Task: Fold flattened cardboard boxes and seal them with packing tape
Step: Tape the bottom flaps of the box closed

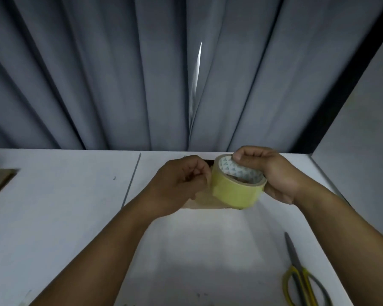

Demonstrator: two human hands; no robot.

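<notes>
At frame centre we grip the tape roll (234, 191) in the right hand (274, 173), while the left hand (179, 184) pinches what appears to be its free end. Risk: the end tears or re-sticks. The cardboard box (199, 202) beneath, mostly hidden, sits unrestrained and may slide on the table (64, 206).

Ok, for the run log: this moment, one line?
left hand: pinches tape roll edge | right hand: grips tape roll | scissors: on table
</notes>
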